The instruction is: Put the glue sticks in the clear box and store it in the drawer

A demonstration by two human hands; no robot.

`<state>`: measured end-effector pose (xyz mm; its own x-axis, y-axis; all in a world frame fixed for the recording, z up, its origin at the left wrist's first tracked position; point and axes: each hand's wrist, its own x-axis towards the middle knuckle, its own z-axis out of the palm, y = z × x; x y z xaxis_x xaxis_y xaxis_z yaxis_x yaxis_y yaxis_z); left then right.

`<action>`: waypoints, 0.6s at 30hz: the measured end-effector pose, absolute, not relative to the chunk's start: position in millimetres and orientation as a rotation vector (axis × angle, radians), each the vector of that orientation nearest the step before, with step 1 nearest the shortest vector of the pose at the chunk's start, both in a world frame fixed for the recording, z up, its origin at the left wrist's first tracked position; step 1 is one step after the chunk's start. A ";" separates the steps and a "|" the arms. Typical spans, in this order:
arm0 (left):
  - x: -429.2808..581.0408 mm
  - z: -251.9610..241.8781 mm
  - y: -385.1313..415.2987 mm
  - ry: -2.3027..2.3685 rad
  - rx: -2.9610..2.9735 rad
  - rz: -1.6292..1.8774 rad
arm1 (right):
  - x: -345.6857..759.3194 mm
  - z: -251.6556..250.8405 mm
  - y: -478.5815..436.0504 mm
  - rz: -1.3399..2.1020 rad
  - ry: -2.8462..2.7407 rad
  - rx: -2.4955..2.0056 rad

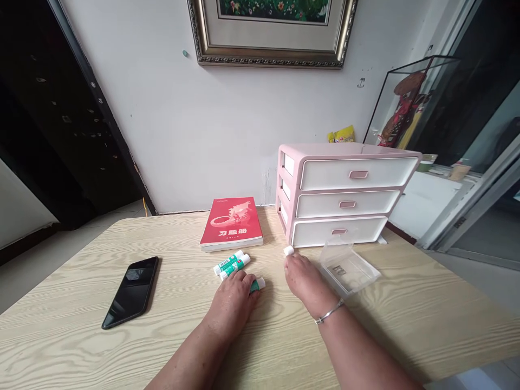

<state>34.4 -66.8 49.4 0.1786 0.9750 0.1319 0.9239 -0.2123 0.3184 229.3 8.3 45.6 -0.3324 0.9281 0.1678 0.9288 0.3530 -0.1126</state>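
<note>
My left hand lies on the wooden table, its fingers closed over a green and white glue stick whose end pokes out to the right. Two more glue sticks lie side by side just beyond it. My right hand, with a silver bracelet on the wrist, pinches a small white cap at its fingertips. That cap is close to the bottom drawer of a pink and white three-drawer organiser.
A red exercise book lies behind the glue sticks. A black phone rests at the left. A clear plastic tray sits right of my right hand. A framed picture hangs on the wall; a glass case stands at the right.
</note>
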 end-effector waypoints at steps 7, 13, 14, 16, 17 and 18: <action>30.7 49.7 -67.7 1.839 2.268 0.514 | 224.6 44.5 18.5 -0.095 -2.106 -1.623; 25.1 45.2 -66.6 1.834 2.279 0.557 | 235.4 23.1 38.1 -0.071 -2.183 -1.695; 24.0 45.1 -66.6 1.832 2.276 0.561 | 236.1 22.0 39.3 -0.057 -2.180 -1.708; 22.1 45.2 -66.3 1.825 2.268 0.567 | 236.0 22.2 39.6 -0.042 -2.182 -1.737; 21.6 45.3 -66.1 1.822 2.262 0.569 | 235.3 23.1 39.0 -0.039 -2.183 -1.746; 21.2 45.4 -65.8 1.820 2.257 0.569 | 234.4 24.2 38.0 -0.035 -2.175 -1.746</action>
<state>21.2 -65.8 45.4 0.1742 0.9687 0.1770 0.8970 -0.2303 0.3773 234.4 38.0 24.2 -0.1787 0.9419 0.2845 0.9506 0.2399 -0.1969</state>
